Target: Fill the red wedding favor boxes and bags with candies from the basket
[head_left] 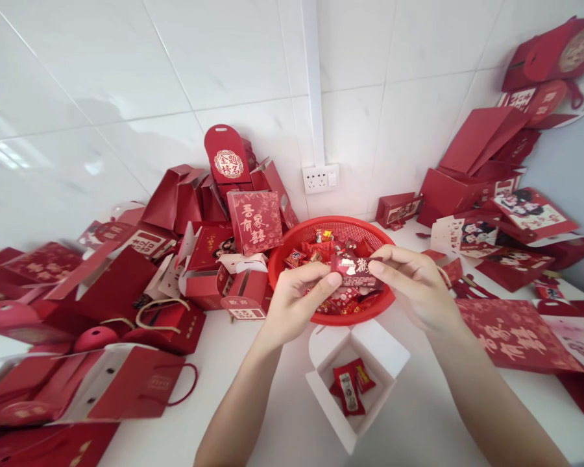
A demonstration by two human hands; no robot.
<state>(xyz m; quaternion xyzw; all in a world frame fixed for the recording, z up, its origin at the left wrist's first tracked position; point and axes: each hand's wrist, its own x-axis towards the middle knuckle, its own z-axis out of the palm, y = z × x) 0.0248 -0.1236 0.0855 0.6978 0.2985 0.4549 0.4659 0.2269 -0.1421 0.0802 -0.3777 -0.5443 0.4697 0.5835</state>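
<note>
A dark red wrapped candy (354,268) is stretched between my two hands above a red plastic basket (285,241) full of red-wrapped sweets. My left hand (299,295) pinches the candy's left end between thumb and fingers. At its right end, my right hand (411,282) pinches it the same way. Below my hands stands an open white box (382,347) with its flaps spread. Several red-wrapped candies (349,388) lie on the bottom of that box.
Red gift boxes and bags are piled on the left (121,279) and on the right (511,259) of the white table (282,415). A tiled wall (233,65) with a power socket (320,178) rises behind the basket.
</note>
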